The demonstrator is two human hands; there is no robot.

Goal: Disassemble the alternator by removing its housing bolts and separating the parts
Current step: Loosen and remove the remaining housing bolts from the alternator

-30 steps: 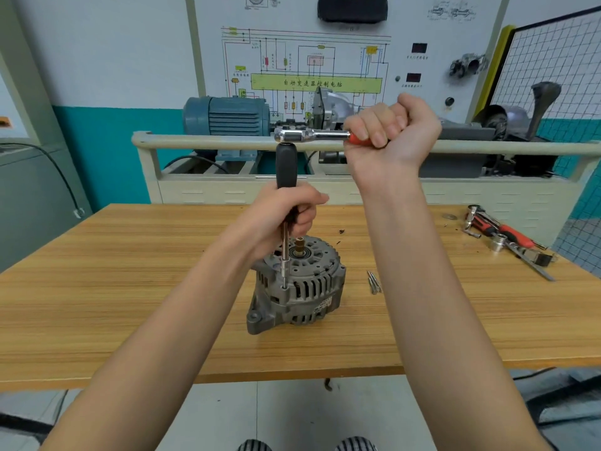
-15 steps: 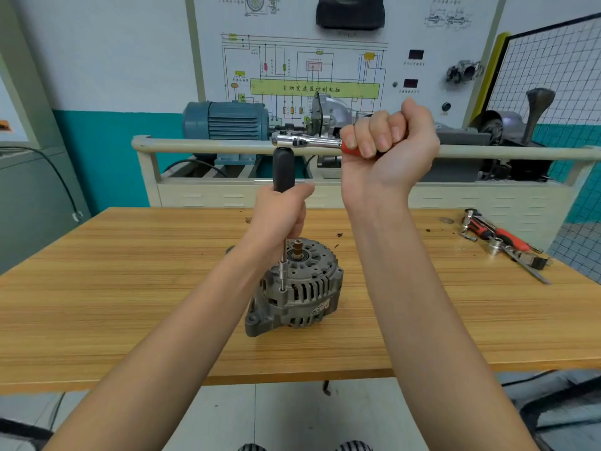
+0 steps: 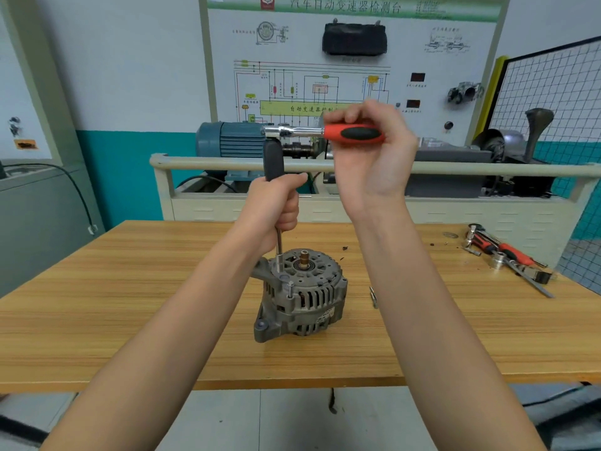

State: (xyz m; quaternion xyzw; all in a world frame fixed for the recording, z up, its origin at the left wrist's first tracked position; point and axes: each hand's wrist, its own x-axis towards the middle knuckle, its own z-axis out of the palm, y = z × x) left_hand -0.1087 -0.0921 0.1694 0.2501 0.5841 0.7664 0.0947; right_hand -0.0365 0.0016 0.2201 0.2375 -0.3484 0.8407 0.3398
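A grey alternator [image 3: 300, 296] stands on end on the wooden table [image 3: 130, 304], brass shaft tip up. My left hand [image 3: 274, 206] grips the black handle of a long upright socket extension [image 3: 279, 247], whose tip rests on the housing's top at the back left. My right hand [image 3: 370, 161], palm towards me, holds the red and black ratchet handle [image 3: 356, 134]. The ratchet's chrome head [image 3: 281, 131] sits on top of the extension. One housing bolt [image 3: 290, 289] sticks up out of the front of the housing. Loose bolts [image 3: 373, 296] lie to the alternator's right.
More ratchets and sockets [image 3: 507, 257] lie at the table's far right edge. Behind the table stands a training bench with a rail [image 3: 487, 169], a blue motor [image 3: 227, 139] and a wiring panel.
The extension's tip has left the front bolt, which now stands raised, and sits further back on the housing. My right hand has turned palm towards me on the ratchet handle.
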